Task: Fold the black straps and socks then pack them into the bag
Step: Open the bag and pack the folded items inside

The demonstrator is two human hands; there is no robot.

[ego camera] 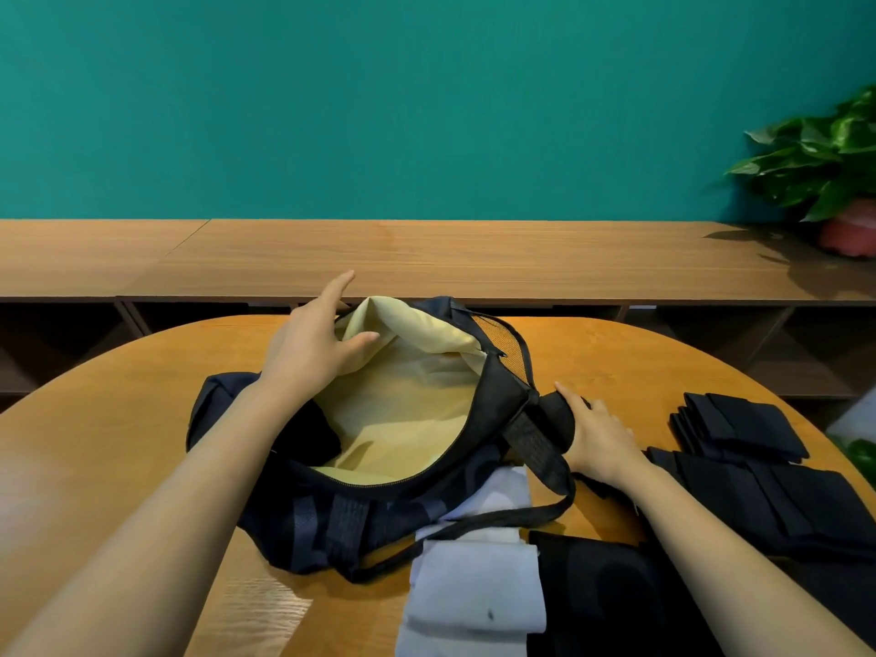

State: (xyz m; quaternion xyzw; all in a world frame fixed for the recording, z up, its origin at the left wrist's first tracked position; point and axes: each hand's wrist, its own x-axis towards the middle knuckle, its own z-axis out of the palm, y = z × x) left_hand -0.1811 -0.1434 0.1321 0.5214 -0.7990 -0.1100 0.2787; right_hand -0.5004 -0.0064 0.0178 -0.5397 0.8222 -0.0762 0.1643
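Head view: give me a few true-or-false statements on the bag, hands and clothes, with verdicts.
1. The bag is zipped shut. False: it gapes open, yellow lining showing.
2. The left hand holds the bag's far rim. True.
3. The right hand is inside the bag. False: it rests outside, at the bag's right end.
4. White socks lie on the table, nearer than the bag. True.
5. Folded black pieces lie right of the bag. True.
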